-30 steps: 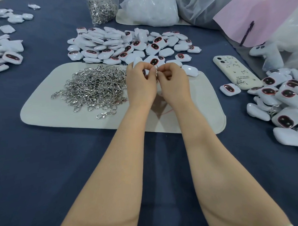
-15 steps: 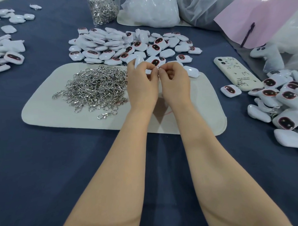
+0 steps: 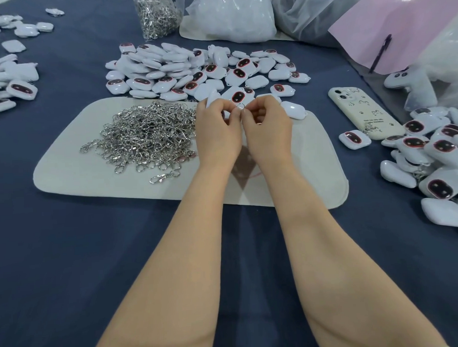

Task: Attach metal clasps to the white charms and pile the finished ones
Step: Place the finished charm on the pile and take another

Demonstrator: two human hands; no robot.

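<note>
White glossy plastic charm (image 3: 212,97) peeked out above the left hand (image 3: 217,133), whose fingers looked curled round it over the flat beige mat (image 3: 314,169)'s far edge. The right hand (image 3: 266,127) pinched a small silver clasp ring (image 3: 241,106) against it. One slip would probably lose that ring in the heap of silver metal clasps (image 3: 147,135) just beside, or the loose white charms (image 3: 165,71) right behind. Bare mat nearer the person gave some room.
</note>
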